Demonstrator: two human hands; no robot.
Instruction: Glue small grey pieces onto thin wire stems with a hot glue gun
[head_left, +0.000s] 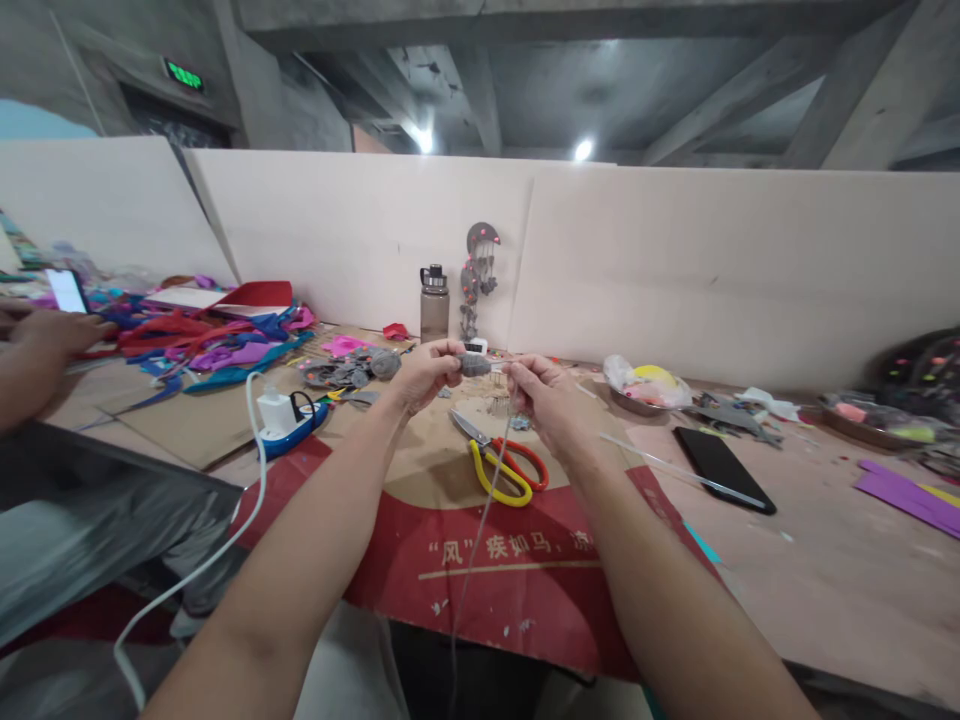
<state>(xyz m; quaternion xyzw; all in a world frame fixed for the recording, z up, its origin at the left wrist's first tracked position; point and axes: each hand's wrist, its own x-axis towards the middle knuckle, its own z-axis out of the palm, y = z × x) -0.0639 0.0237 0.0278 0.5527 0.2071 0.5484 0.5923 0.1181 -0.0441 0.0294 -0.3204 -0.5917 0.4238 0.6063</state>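
My left hand (pixel 435 372) pinches one end of a small grey wrapped piece (pixel 475 365), held level above the table. My right hand (pixel 536 385) is closed on a thin grey cord (pixel 495 470) by the other end of that piece. From my right fingers the cord hangs down past the table's front edge. Below my hands lies a pair of scissors (pixel 501 458) with one yellow and one red handle, its blades apart. Small wire-like bits (pixel 499 405) lie just beyond the scissors. What sits between my fingertips is partly hidden.
A blue power strip (pixel 292 430) with a white plug and cable stands left. Grey felt pieces (pixel 341 368) and coloured scraps (pixel 217 335) lie farther left, near another person's hand (pixel 56 330). A bottle (pixel 434 310) stands behind. On the right lies a black phone (pixel 724 468).
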